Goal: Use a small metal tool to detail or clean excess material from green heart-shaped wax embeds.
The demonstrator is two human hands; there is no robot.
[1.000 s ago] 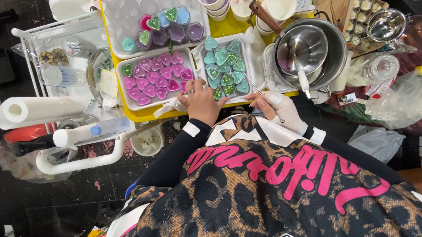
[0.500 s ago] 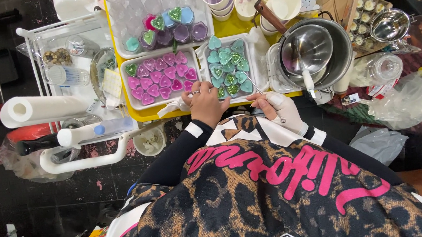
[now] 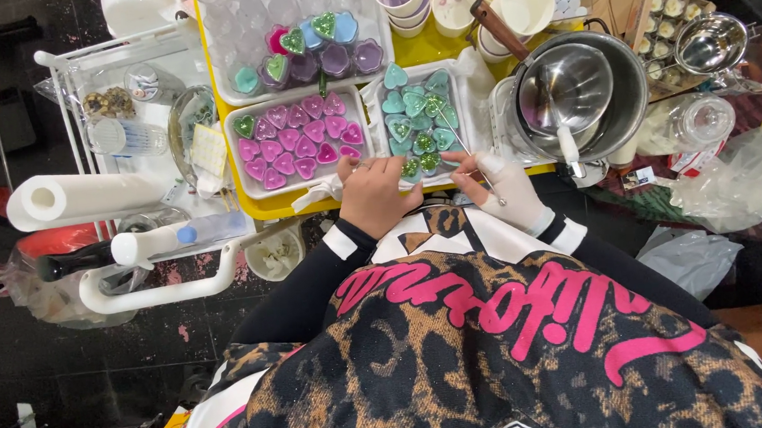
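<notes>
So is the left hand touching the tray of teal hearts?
Touching. In the head view the left hand lies over the near edge of the tray of teal hearts, fingers on its front row.

A single head-worn camera looks steeply down over the person's leopard-print top with pink lettering (image 3: 497, 340), which fills the lower half of the view. Beyond it, at arm's reach, lies the yellow tabletop (image 3: 441, 49); the dark floor (image 3: 97, 377) shows at the left.
</notes>
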